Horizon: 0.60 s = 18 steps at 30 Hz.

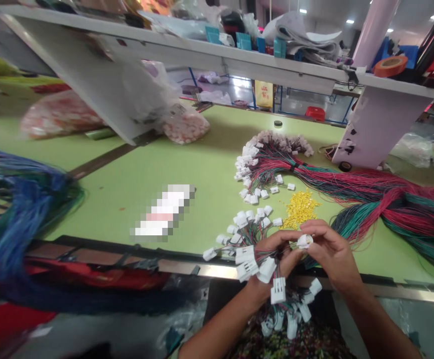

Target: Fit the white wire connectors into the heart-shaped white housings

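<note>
My left hand is closed around wires that end in white plastic connectors, which fan out to the left and hang below the bench edge. Thumb and fingers of my right hand pinch one white connector, turned up between the two hands; a yellow spot shows on it. Just beyond my hands lies a pile of small yellow pieces. Behind that pile, a tied bundle of red, black and green wires stretches to the right, with many white connectors at its left end.
A blue and green wire bundle drapes over the bench's left front edge. A bag of pale pieces rests near the shelf's left support. The shelf spans the back, with orange tape on it. A blurred-out white item lies mid-bench.
</note>
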Motion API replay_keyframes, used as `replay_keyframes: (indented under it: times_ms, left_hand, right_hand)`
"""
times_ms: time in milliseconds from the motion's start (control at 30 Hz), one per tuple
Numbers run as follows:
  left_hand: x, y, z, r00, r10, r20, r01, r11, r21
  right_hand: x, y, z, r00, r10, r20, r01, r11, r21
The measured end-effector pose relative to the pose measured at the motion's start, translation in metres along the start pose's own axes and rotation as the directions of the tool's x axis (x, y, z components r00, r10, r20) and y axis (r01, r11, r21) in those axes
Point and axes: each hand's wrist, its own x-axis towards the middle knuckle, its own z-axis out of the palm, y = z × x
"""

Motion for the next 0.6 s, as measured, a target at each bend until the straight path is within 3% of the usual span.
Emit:
replay_keyframes:
  times_ms: [133, 200, 267, 300, 367, 433, 467, 500, 533, 600]
  left_hand:
    - [0.008, 0.008, -0.004, 0.987, -0.018, 0.159, 0.033, 0.995, -0.09]
    - [0.012, 0.011, -0.007, 0.984, -0.045, 0.171, 0.077, 0.98, -0.185]
    - [0.015, 0.013, -0.009, 0.98, -0.149, 0.132, 0.182, 0.942, -0.284]
    - [0.016, 0.013, -0.009, 0.97, -0.214, 0.119, 0.241, 0.915, -0.322]
    - [0.018, 0.011, -0.009, 0.944, -0.308, 0.116, 0.329, 0.868, -0.372]
    - [0.02, 0.008, -0.007, 0.938, -0.328, 0.11, 0.344, 0.86, -0.376]
    - [0.021, 0.007, -0.005, 0.94, -0.323, 0.107, 0.339, 0.867, -0.365]
    - [0.022, 0.007, -0.003, 0.943, -0.315, 0.106, 0.332, 0.877, -0.347]
    - [0.022, 0.008, -0.002, 0.946, -0.305, 0.106, 0.323, 0.89, -0.323]
    - [0.023, 0.011, 0.002, 0.953, -0.287, 0.093, 0.302, 0.914, -0.271]
  right_hand:
    - [-0.006, 0.005, -0.016, 1.0, -0.014, -0.011, 0.012, 0.984, -0.178]
    - [-0.015, 0.007, -0.028, 0.998, -0.063, -0.024, 0.053, 0.952, -0.302]
    - [-0.026, 0.006, -0.038, 0.991, -0.125, 0.055, 0.137, 0.885, -0.445]
    - [-0.033, 0.006, -0.042, 0.981, -0.123, 0.149, 0.182, 0.847, -0.5]
    - [-0.046, 0.003, -0.045, 0.91, -0.036, 0.413, 0.277, 0.794, -0.542]
    - [-0.058, -0.001, -0.045, 0.764, 0.058, 0.643, 0.359, 0.79, -0.497]
    - [-0.062, -0.003, -0.044, 0.699, 0.074, 0.712, 0.388, 0.796, -0.464]
    - [-0.064, -0.006, -0.044, 0.664, 0.067, 0.745, 0.416, 0.794, -0.443]
    - [-0.064, -0.009, -0.044, 0.663, 0.052, 0.746, 0.442, 0.778, -0.447]
    - [-0.061, -0.017, -0.043, 0.734, 0.013, 0.679, 0.465, 0.719, -0.517]
